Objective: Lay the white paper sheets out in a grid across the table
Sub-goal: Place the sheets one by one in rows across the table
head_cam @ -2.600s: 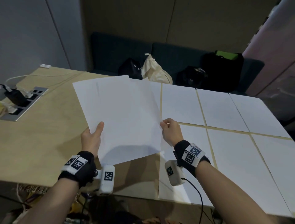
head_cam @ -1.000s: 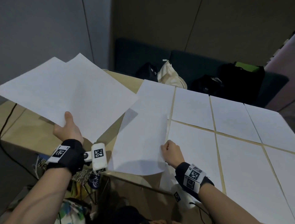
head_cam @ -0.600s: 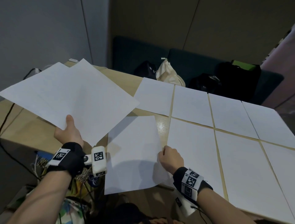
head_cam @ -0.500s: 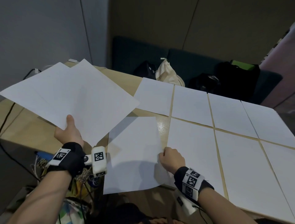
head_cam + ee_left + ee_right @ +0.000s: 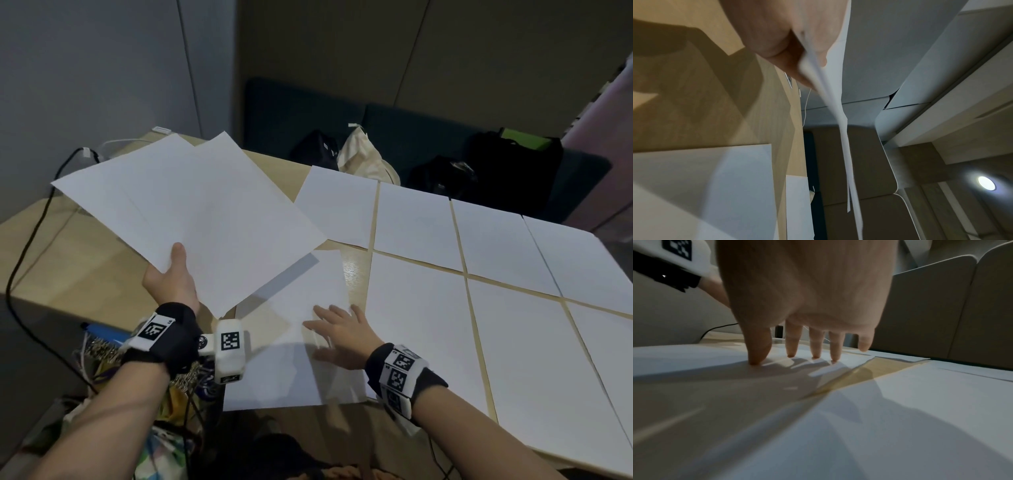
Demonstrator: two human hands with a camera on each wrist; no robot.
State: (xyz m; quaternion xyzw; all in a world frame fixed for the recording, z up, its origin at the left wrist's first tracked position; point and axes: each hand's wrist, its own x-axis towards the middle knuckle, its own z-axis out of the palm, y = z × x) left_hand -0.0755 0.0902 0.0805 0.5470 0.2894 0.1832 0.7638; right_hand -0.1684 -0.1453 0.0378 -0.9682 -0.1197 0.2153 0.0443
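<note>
My left hand [image 5: 171, 277] pinches a small stack of white sheets [image 5: 195, 212] by a near corner and holds it above the table's left half; the left wrist view shows the stack of sheets [image 5: 838, 105] edge-on between thumb and fingers. My right hand [image 5: 339, 330] lies flat with spread fingers [image 5: 791, 344] on a sheet [image 5: 294, 342] at the table's near edge, left of the grid. This sheet sits slightly askew, and its near edge overhangs the table. Several white sheets [image 5: 418, 222] lie in two rows across the wooden table [image 5: 85, 260] to the right.
A black cable [image 5: 30, 240] runs over the table's left edge. Dark bags [image 5: 507, 164] and a cream tote [image 5: 366, 157] sit on the bench behind the table. Bare wood shows on the table's left part under the held stack.
My right hand let go of the sheet's edge and now lies flat on it with fingers spread. The sheet has settled on the table. The stack in my left hand moved slightly right.
</note>
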